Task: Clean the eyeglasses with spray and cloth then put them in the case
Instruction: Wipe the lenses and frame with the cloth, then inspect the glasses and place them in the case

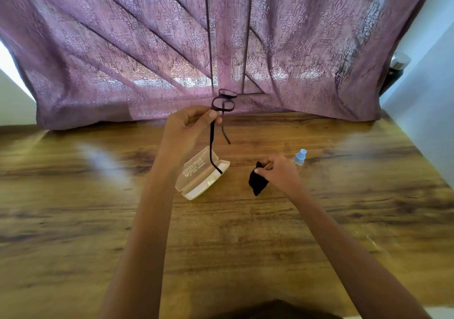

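My left hand [190, 122] holds the dark-framed eyeglasses [223, 102] by one temple, lifted above the table with the lenses up and both temple arms hanging down. Below them lies the translucent cream glasses case [196, 183] on the wooden table [221, 232]; whether its lid is closed I cannot tell. My right hand [277, 173] pinches a crumpled black cloth [256, 182] just above the table, right of the case. A small spray bottle with a light blue cap [300, 158] stands behind my right hand, partly hidden by it.
A purple patterned curtain [221, 48] hangs along the table's far edge. A pale wall [422, 97] runs along the right side, with a dark metal-topped object [398, 68] near it.
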The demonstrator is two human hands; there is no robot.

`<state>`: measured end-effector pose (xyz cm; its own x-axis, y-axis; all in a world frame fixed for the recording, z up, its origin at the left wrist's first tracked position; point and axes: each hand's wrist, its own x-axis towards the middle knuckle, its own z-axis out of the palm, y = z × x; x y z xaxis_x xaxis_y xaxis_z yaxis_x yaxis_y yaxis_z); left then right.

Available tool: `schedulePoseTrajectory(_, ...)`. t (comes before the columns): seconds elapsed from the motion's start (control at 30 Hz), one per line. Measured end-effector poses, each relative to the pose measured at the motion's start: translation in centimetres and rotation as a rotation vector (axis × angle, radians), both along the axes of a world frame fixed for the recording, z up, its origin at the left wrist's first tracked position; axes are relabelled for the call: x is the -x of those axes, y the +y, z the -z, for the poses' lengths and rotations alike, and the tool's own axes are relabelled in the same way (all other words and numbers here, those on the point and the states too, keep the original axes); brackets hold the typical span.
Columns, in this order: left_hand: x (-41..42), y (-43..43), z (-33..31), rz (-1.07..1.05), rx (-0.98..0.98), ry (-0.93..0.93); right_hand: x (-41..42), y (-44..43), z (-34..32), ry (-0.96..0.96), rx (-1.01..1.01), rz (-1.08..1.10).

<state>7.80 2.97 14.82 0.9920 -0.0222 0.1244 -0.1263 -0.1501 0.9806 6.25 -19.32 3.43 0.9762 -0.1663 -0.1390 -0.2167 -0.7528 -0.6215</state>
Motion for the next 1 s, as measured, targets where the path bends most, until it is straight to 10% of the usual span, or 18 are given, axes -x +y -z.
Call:
schedulePoseTrajectory(0.43,0.6,0.7,0.7,0.036,-0.158,-0.111,-0.5,0.2,0.0,-0.108,0.089,-0.008)
schedulePoseTrajectory(0.8,0.6,1.9,1.4,0.046,-0.473,-0.286,-1.8,0.1,-5.8,-0.104,-0.897,0.208)
schedulePoseTrajectory(1.0,0.7,1.2,2.3,0.238,-0.628,-0.458,-2.0,-1.0,-6.7,-0.104,-0.969,0.238)
